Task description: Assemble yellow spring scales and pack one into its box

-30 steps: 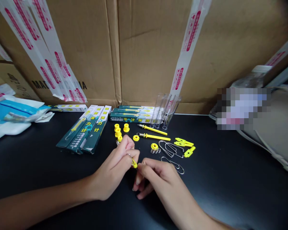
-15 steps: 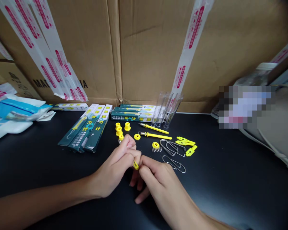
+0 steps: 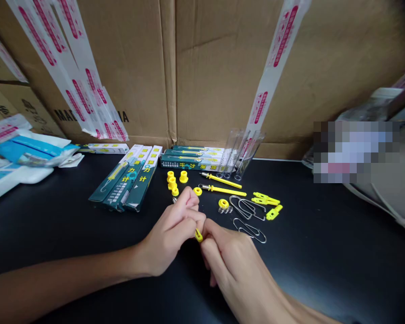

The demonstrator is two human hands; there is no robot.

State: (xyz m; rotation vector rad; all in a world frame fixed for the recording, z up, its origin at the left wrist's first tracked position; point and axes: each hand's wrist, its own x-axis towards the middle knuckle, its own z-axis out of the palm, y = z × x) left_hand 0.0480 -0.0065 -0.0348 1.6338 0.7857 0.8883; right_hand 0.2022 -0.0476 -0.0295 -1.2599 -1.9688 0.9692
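Observation:
My left hand [image 3: 178,234] is closed around a yellow spring scale rod [image 3: 198,235]. The rod's slotted end pokes out below the fingers, and a metallic tip [image 3: 174,199] shows at the upper left; its middle is hidden. Against the slotted end, my right hand [image 3: 227,254] is pinched, and whatever sits between its fingertips is out of sight. Just beyond the hands lie two similar yellow rods [image 3: 227,191], several yellow caps [image 3: 183,177], yellow rings [image 3: 223,204] and small springs [image 3: 225,209]. Bent wire hooks [image 3: 249,230] and flat yellow clips [image 3: 274,212] are right of them.
Printed spring scale boxes [image 3: 138,182] lie at the left and back of the black table [image 3: 324,270]. Clear tubes [image 3: 242,157] stand before a big taped carton [image 3: 209,81]. A blue-and-white packet [image 3: 37,150] is far left; a clear bottle [image 3: 367,105] and beige bag [image 3: 391,180] are right.
My right hand's lower fingers have curled in under the palm. Both hands keep their places at the rod. The whole view has shifted slightly, so everything appears a little further right.

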